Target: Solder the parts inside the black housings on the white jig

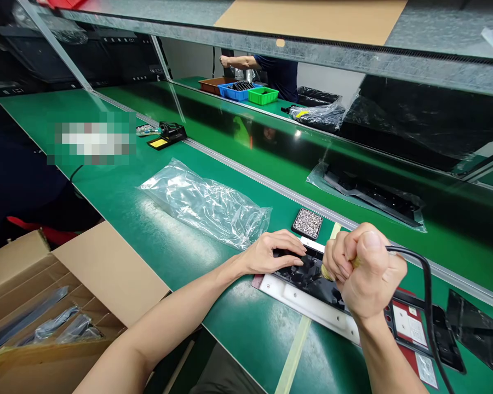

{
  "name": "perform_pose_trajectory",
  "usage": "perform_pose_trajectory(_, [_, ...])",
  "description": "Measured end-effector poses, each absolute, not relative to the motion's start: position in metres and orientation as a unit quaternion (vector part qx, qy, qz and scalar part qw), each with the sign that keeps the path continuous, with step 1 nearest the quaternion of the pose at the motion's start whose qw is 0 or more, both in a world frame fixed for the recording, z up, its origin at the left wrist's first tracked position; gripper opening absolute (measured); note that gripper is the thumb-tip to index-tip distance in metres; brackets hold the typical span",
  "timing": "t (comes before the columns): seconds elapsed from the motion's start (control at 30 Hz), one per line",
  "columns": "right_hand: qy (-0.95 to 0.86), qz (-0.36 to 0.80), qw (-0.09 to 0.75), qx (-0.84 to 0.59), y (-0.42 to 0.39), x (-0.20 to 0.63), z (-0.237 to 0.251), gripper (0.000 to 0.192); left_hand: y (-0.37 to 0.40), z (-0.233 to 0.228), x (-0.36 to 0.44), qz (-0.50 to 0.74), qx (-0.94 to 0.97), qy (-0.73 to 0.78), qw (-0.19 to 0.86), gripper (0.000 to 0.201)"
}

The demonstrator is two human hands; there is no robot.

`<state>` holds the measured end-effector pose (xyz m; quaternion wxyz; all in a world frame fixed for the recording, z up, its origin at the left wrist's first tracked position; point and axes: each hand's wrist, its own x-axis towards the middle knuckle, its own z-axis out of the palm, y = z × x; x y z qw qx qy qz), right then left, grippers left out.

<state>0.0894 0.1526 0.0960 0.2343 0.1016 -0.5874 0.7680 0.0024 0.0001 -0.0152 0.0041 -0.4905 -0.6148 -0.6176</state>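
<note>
Black panel lies flat on the green bench at its near edge, on a pale metal plate, just below the small tray of screws. Risk, as you'd judge it: driver tip skating off and marring the panel if your pressing hand eases; the black cable could drag across the labels. Your left hand rests flat on the panel, fingers together and stretched out. Your right hand is fisted tight round a cabled tool's handle, tip hidden
</note>
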Motion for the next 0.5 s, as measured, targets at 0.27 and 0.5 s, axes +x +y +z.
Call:
perform_pose_trajectory(0.27, [-0.587,0.771,0.227,0.096,0.1541,0.0919,0.0951,0.047,0.0005,-0.0154,0.0028,-0.622,-0.489,-0.612,0.004,0.019])
perform_pose_trajectory(0.5, [-0.585,0.771,0.229,0.107,0.1524,0.091,0.0942,0.047,0.0011,-0.015,0.0039,-0.614,-0.487,-0.62,0.013,0.019])
